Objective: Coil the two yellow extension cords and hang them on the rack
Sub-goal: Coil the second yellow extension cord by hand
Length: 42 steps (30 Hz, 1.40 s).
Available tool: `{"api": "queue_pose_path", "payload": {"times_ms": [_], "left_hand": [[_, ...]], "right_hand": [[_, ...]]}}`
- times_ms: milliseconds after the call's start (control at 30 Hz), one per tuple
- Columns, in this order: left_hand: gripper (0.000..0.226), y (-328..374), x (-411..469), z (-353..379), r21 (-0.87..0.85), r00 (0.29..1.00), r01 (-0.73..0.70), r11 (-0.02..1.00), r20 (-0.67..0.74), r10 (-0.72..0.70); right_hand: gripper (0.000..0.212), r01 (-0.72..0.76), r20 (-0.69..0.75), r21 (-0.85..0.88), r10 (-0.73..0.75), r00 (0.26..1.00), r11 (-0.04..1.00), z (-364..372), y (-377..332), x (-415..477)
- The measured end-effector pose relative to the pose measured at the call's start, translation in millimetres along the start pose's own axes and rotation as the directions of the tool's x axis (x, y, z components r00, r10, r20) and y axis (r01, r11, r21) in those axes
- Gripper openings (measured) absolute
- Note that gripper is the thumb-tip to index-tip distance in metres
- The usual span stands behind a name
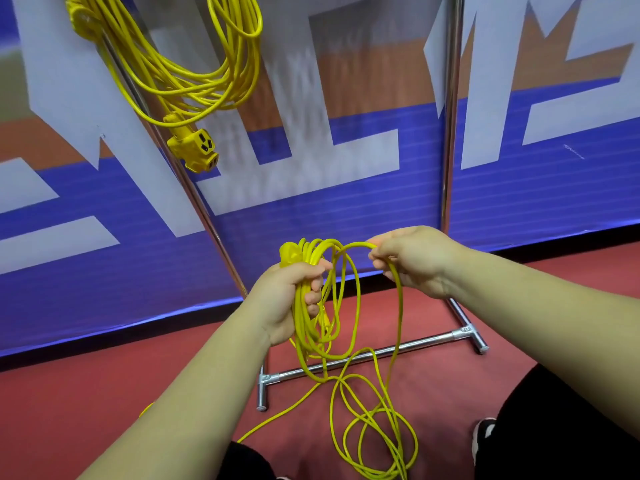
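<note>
**One cord up, one cord in the grips**

I looked down through the head camera and saw both bare arms reach out in front of me.

The left grip (294,299) had its fingers curled tight round a bunch of loops of the second yellow cord (303,336). A chunky yellow plug end (289,252) poked out above that fist. The right grip (412,261) was just beside it, with its fingers curled round one strand. That strand made a small arch from one grip to the other.

Below the grips, the loops hung down in front of the rack's bottom bar (381,351). The rest of this cord lay loose on the red floor (104,393) in a few messy rings between my knees. One strand ran off to the lower left.

The first yellow cord (166,83) was coiled and hung high on the left, next to the rack's shiny left pole (194,195). Its top went out of the picture, so I could not tell what it hung from. Its yellow socket block (194,148) dangled at the bottom of the coil.

Behind the rack stood a big blue, white and orange banner (346,188). Low on the right I saw black trouser legs (554,427) and a dark shoe (483,434).
</note>
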<state>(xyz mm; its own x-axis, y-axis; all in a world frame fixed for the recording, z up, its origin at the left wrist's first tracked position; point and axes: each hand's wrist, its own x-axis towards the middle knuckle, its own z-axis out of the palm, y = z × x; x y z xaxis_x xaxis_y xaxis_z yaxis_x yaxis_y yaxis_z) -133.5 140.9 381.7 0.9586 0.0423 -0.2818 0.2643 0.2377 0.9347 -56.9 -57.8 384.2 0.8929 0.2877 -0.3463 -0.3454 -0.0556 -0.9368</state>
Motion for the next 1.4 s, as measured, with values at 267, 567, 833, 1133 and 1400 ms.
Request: {"api": "queue_pose_path", "payload": {"times_ms": [267, 567, 833, 1133, 1400], "left_hand": [[0.028, -8, 7, 14, -0.133, 0.986, 0.144, 0.981, -0.060, -0.153], [0.022, -2, 14, 10, -0.249, 0.981, 0.125, 0.960, -0.115, -0.157], [0.026, 23, 9, 10, -0.287, 0.993, -0.029, 0.957, -0.118, -0.005], [0.017, 40, 0, -3, -0.222, 0.980, -0.197, 0.955, -0.078, 0.184], [0.011, 46, -7, -17, -0.141, 0.988, -0.097, 0.985, 0.106, 0.112]], "right_hand": [[0.016, 0.147, 0.072, -0.018, -0.145, 0.987, 0.989, 12, 0, -13], [0.026, 0.406, 0.267, -0.319, -0.330, 0.905, 0.856, 26, 7, -26], [0.030, 0.470, 0.338, -0.223, -0.384, 0.859, 0.854, 31, 15, -29], [0.013, 0.388, 0.437, -0.259, -0.251, 0.864, 0.884, 30, 30, -20], [0.021, 0.306, 0.229, -0.307, -0.242, 0.943, 0.901, 16, 19, -6]]}}
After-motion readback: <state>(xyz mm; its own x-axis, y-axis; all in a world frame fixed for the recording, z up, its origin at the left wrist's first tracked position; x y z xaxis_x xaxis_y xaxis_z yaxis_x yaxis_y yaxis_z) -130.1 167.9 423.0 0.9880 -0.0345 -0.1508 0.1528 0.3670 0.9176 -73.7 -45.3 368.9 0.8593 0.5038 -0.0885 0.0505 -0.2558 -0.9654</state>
